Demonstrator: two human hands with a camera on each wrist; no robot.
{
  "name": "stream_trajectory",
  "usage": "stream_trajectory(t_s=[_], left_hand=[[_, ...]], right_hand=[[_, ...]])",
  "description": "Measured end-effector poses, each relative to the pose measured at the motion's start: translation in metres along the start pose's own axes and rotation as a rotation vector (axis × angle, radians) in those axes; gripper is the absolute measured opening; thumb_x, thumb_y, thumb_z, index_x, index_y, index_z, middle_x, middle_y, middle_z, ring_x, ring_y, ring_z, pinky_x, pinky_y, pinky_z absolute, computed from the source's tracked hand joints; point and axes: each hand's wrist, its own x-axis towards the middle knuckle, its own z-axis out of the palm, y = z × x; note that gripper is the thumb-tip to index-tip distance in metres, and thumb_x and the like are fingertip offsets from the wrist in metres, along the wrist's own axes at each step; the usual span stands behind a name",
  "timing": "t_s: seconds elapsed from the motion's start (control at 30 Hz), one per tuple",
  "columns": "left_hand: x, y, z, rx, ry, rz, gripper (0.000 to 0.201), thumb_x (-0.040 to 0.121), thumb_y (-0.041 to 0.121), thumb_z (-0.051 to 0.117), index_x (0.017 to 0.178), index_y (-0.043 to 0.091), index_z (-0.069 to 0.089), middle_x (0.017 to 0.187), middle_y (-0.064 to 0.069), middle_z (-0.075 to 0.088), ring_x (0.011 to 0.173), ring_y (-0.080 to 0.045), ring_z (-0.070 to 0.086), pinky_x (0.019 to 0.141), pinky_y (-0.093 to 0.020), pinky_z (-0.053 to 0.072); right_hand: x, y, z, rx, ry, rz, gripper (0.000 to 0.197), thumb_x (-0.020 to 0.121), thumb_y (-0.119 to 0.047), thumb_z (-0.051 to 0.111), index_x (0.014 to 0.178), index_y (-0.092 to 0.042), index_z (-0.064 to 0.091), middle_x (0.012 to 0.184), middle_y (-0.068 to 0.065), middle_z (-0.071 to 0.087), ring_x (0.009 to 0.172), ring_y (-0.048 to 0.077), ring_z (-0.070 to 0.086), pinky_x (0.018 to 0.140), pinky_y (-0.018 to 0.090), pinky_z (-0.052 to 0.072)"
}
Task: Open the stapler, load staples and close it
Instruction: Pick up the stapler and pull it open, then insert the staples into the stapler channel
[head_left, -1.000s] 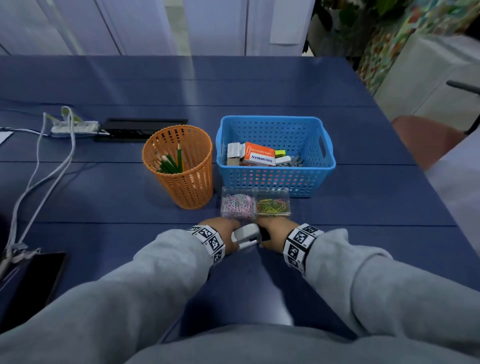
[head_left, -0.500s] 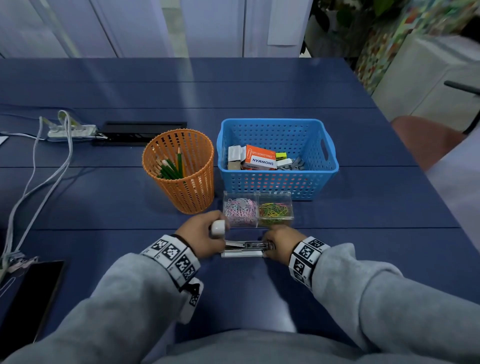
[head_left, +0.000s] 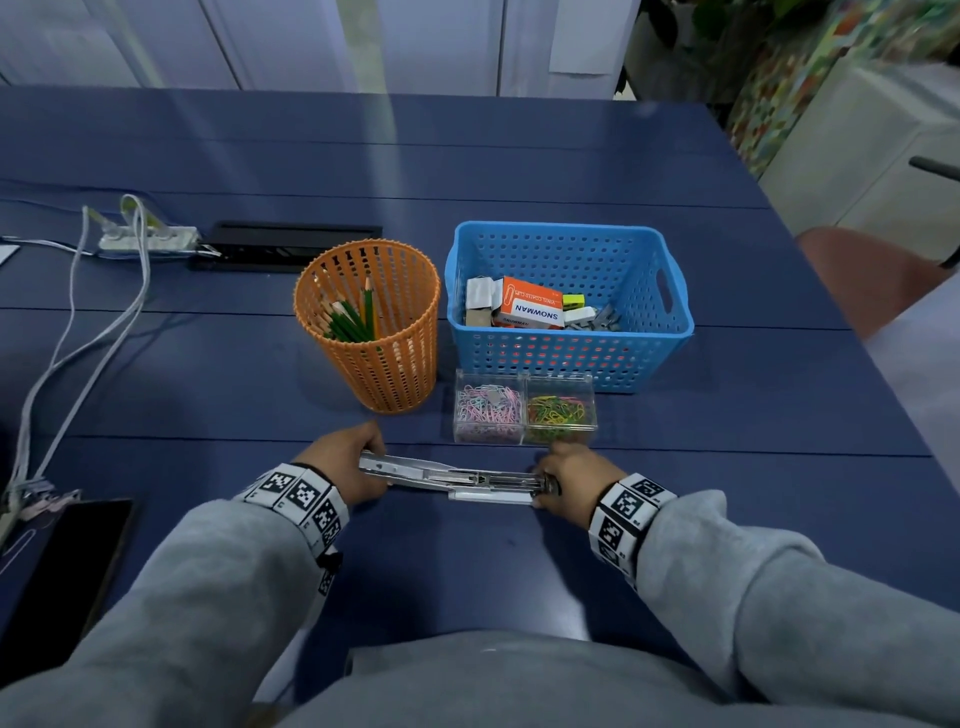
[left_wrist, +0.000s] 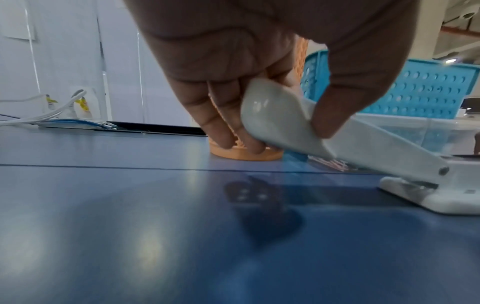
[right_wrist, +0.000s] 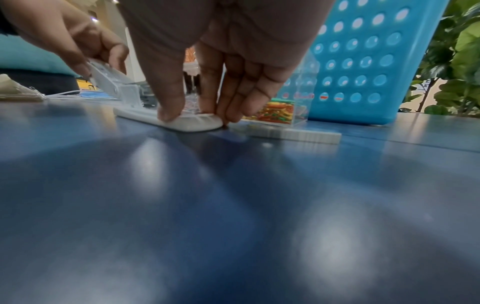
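Right now the white plastic-and-metal stapler (head_left: 457, 475) is lying swung wide open along the near part of the dark blue table (head_left: 727, 415). The left hand (head_left: 345, 462) is gripping its white top cover between thumb and fingers (left_wrist: 223, 123), holding that end slightly off the table, while the right hand (head_left: 574, 475) is pinching the front of the base with curled fingers (right_wrist: 233, 96). A grey strip of staples (right_wrist: 293, 134) is lying on the table just beside the right fingertips.

Just behind the hands, a clear two-compartment box of coloured paper clips (head_left: 524, 410) is crowding the far side. Behind it a blue perforated plastic basket (head_left: 639, 364) is holding small boxes, and an orange slatted cup of green pencils (head_left: 384, 353) is standing to its left. White cables (head_left: 78, 322) are trailing along the left edge towards a black phone (head_left: 67, 571). Open blue table is stretching out to the right of the stapler and on the near side of it.
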Motion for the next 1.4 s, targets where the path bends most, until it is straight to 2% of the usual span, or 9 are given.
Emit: stream_trajectory(t_s=[0.13, 0.33, 0.4, 0.5, 0.73, 0.97, 1.17, 1.3, 1.4], left_hand=[[0.004, -0.002, 0.006, 0.023, -0.015, -0.040, 0.028, 0.067, 0.015, 0.069, 0.067, 0.026, 0.043, 0.082, -0.004, 0.063, 0.080, -0.024, 0.060, 0.074, -0.037, 0.052], [0.008, 0.005, 0.012, 0.203, -0.031, -0.036, 0.029, 0.067, 0.030, 0.069, 0.065, 0.033, 0.040, 0.090, 0.003, 0.056, 0.095, -0.023, 0.055, 0.082, -0.038, 0.050], [0.008, 0.010, 0.014, 0.238, -0.037, -0.017, 0.024, 0.068, 0.034, 0.071, 0.079, 0.032, 0.049, 0.100, 0.002, 0.056, 0.103, -0.022, 0.052, 0.089, -0.038, 0.048], [0.009, 0.021, 0.020, 0.241, -0.057, 0.058, 0.037, 0.070, 0.036, 0.071, 0.102, 0.028, 0.054, 0.111, 0.000, 0.056, 0.109, -0.023, 0.048, 0.097, -0.039, 0.044], [0.011, 0.047, 0.033, 0.215, -0.143, 0.227, 0.040, 0.076, 0.032, 0.066, 0.113, 0.038, 0.053, 0.117, 0.001, 0.059, 0.115, -0.023, 0.049, 0.103, -0.044, 0.041], [0.017, 0.054, 0.038, 0.157, -0.213, 0.256, 0.036, 0.080, 0.023, 0.064, 0.115, 0.030, 0.057, 0.120, -0.003, 0.058, 0.115, -0.023, 0.051, 0.103, -0.037, 0.040], [0.020, 0.053, 0.039, 0.143, -0.221, 0.260, 0.035, 0.081, 0.022, 0.064, 0.115, 0.029, 0.059, 0.122, -0.005, 0.057, 0.116, -0.023, 0.050, 0.104, -0.035, 0.038], [0.020, 0.050, 0.041, 0.088, -0.211, 0.264, 0.034, 0.080, 0.020, 0.066, 0.113, 0.027, 0.061, 0.121, -0.005, 0.058, 0.115, -0.023, 0.051, 0.105, -0.037, 0.040], [0.020, 0.049, 0.043, 0.082, -0.203, 0.263, 0.034, 0.081, 0.020, 0.065, 0.114, 0.027, 0.060, 0.122, -0.004, 0.058, 0.115, -0.023, 0.051, 0.104, -0.035, 0.040]], right_hand=[[0.000, 0.001, 0.001, -0.007, 0.001, 0.004, 0.043, 0.082, -0.033, 0.064, 0.120, -0.014, 0.056, 0.121, 0.011, 0.053, 0.117, 0.029, 0.046, 0.100, 0.042, 0.044], [0.000, 0.001, 0.001, -0.027, 0.002, -0.008, 0.046, 0.083, -0.035, 0.063, 0.122, -0.013, 0.055, 0.121, 0.012, 0.054, 0.118, 0.029, 0.046, 0.101, 0.039, 0.043], [0.000, 0.000, 0.001, -0.030, -0.005, -0.009, 0.045, 0.083, -0.034, 0.064, 0.122, -0.014, 0.055, 0.121, 0.011, 0.054, 0.117, 0.029, 0.047, 0.101, 0.040, 0.043], [-0.004, 0.001, -0.007, -0.012, -0.034, -0.035, 0.043, 0.082, -0.031, 0.064, 0.121, -0.015, 0.055, 0.121, 0.011, 0.054, 0.116, 0.028, 0.048, 0.100, 0.038, 0.044], [-0.027, 0.046, -0.038, -0.089, -0.019, 0.027, 0.047, 0.083, -0.028, 0.062, 0.127, -0.020, 0.049, 0.126, 0.008, 0.054, 0.118, 0.027, 0.049, 0.100, 0.037, 0.044], [-0.030, 0.063, -0.029, -0.216, -0.075, 0.033, 0.052, 0.084, -0.028, 0.060, 0.133, -0.025, 0.043, 0.138, 0.006, 0.045, 0.125, 0.029, 0.044, 0.102, 0.042, 0.043], [-0.021, 0.051, -0.021, -0.228, 0.014, 0.032, 0.027, 0.089, -0.029, 0.052, 0.112, -0.016, 0.059, 0.120, 0.008, 0.057, 0.112, 0.029, 0.053, 0.088, 0.037, 0.048], [-0.027, 0.045, -0.024, -0.176, 0.049, 0.049, 0.025, 0.089, -0.030, 0.050, 0.106, -0.015, 0.061, 0.114, 0.008, 0.061, 0.105, 0.029, 0.056, 0.085, 0.036, 0.048], [-0.031, 0.023, -0.030, -0.059, 0.151, -0.039, 0.021, 0.085, -0.028, 0.055, 0.100, -0.017, 0.063, 0.107, 0.006, 0.066, 0.099, 0.027, 0.059, 0.081, 0.032, 0.048]])
